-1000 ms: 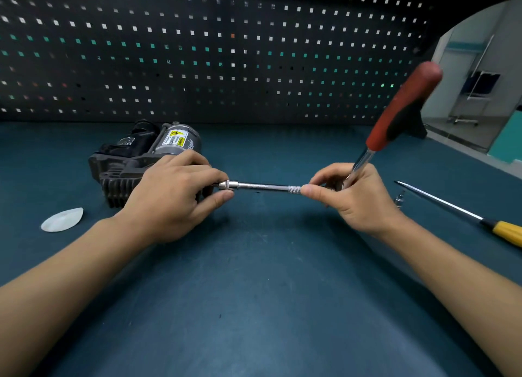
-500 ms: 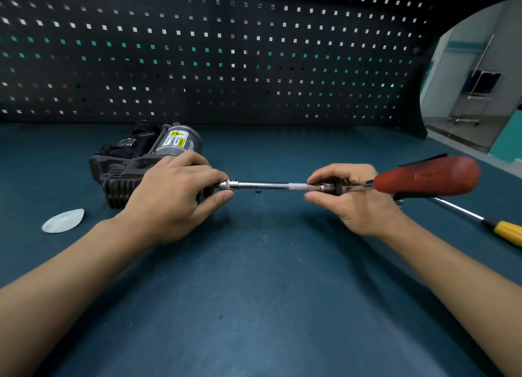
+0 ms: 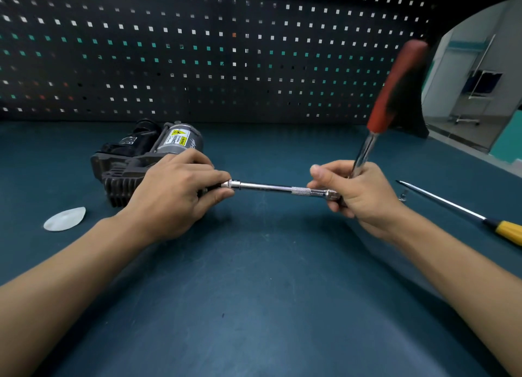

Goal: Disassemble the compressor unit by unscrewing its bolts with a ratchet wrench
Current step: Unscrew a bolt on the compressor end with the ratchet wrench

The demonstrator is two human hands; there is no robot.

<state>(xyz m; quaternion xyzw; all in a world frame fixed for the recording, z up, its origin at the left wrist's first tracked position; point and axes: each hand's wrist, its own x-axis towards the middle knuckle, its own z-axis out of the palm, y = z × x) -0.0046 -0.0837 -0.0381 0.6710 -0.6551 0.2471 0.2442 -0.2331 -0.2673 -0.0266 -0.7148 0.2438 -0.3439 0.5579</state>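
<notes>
Chrome extension bar (image 3: pixel 265 188) held by left hand (image 3: pixel 172 196); right hand (image 3: pixel 364 196) grips ratchet wrench (image 3: pixel 382 102).

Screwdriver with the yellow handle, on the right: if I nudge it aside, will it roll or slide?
Likely rolls: the screwdriver has a thin round shaft and lies flat on the smooth bench. Probably stiff, since the shaft looks metal. Probably handle-heavy, as the yellow handle is much thicker than the shaft.
</notes>
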